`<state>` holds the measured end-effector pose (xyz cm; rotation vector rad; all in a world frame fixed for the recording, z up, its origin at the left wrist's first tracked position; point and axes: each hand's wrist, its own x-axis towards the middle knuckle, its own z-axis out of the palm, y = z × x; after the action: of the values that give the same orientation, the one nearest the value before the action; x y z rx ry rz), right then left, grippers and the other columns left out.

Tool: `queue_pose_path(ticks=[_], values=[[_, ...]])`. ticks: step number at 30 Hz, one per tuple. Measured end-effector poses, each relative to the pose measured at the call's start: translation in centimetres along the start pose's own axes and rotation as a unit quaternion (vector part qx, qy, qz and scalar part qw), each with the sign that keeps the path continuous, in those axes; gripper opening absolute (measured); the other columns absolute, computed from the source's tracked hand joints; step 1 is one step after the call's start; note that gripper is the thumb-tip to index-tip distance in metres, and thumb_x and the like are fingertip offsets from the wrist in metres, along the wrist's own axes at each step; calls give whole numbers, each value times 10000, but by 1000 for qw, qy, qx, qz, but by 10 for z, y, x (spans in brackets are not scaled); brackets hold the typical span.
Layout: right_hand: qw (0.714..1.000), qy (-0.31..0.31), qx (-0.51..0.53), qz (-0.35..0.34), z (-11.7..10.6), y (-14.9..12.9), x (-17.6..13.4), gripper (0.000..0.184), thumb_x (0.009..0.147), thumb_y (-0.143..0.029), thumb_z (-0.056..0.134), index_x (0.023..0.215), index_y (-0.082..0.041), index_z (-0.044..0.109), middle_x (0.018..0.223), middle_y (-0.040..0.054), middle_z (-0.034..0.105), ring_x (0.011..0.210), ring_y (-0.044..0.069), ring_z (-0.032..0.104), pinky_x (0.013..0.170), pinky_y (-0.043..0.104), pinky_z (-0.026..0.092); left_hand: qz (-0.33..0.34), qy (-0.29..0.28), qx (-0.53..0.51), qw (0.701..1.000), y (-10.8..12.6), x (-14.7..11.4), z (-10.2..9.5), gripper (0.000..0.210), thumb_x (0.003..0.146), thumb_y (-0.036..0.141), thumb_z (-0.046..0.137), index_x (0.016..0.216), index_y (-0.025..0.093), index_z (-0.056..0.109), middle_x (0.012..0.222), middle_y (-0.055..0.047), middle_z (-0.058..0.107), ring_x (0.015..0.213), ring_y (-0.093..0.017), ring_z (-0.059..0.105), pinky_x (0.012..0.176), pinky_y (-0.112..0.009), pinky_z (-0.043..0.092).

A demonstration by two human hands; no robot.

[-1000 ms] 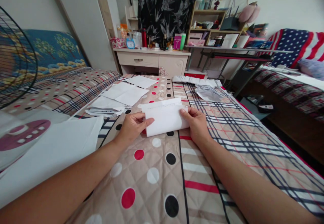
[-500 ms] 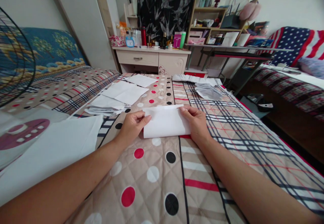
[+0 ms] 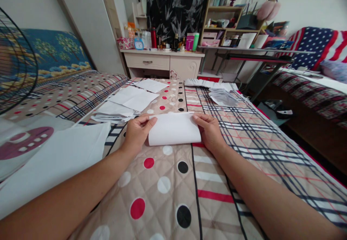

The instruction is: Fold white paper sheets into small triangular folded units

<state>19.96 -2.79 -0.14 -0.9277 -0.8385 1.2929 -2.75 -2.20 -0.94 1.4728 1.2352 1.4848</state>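
Note:
A sheet of white paper [image 3: 175,128], doubled over with a rounded bend along its near side, is held between my two hands just over the bed. My left hand [image 3: 138,129] pinches its upper left corner between thumb and fingers. At the upper right corner my right hand [image 3: 210,131] grips it the same way, thumb on top. The far edges of the sheet lie nearly together. Beyond my left hand are loose white sheets [image 3: 132,98] lying on a pile of papers [image 3: 112,115].
A patterned quilt [image 3: 162,167] covers the bed. At its far right lie a fanned stack of thin grey-white pieces [image 3: 223,97] and a long white strip [image 3: 210,84]. To the left are a plastic bag [image 3: 35,138], large white paper [image 3: 70,160] and a fan guard [image 3: 18,59].
Both hands have shifted the paper slightly left and away from me. Its far edges, offset before, now lie closer to each other. Both hands keep their pinch.

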Motion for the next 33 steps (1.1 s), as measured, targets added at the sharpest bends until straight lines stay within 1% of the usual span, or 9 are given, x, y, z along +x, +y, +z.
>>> queue_pose_path(ticks=[2,6,9,14,19,24,33], values=[[1000,6,7,6,1,-1,0,267,529,-327,859,733,-188,756,614,-3,685,526,136,559,506,266,434,-4,10,0,1000,-1,1,0,244,725,367,739,824,145,764,854,-36,733,736,-160,622,636,-232,461],[998,43,-36,-28,0,0,0,240,532,-358,860,637,-190,726,559,-11,647,488,123,515,480,263,394,5,29,5,1000,-3,2,1,200,659,302,781,802,163,764,894,-39,745,795,-176,654,686,-248,499],[995,55,-57,-56,-2,1,1,220,536,-343,861,612,-196,716,601,-7,661,534,129,530,519,270,404,6,27,2,1000,-3,2,2,191,625,292,802,766,171,757,855,-37,748,768,-174,662,693,-256,517],[991,71,-67,-97,-3,1,3,240,525,-312,870,570,-191,667,682,4,676,610,137,561,583,282,438,-11,26,-14,999,-1,1,3,226,591,306,827,737,157,741,759,-29,736,683,-157,647,639,-244,510],[988,65,-62,-121,-5,2,4,271,532,-286,876,548,-189,624,710,-10,658,637,123,561,617,278,451,-28,27,-26,999,3,0,3,238,586,298,831,744,152,729,743,-27,733,667,-150,647,623,-236,508],[988,75,-64,-121,-5,2,4,279,527,-283,881,557,-187,621,711,-11,657,629,118,555,603,273,443,-29,25,-38,999,4,0,3,231,587,282,835,737,154,715,721,-15,726,655,-139,646,625,-228,506],[987,96,-74,-101,-3,-1,1,327,510,-317,884,587,-191,593,654,-13,629,544,110,511,487,245,382,-30,23,-32,999,5,0,4,225,585,279,828,732,157,711,716,-18,723,655,-145,646,618,-233,510]])
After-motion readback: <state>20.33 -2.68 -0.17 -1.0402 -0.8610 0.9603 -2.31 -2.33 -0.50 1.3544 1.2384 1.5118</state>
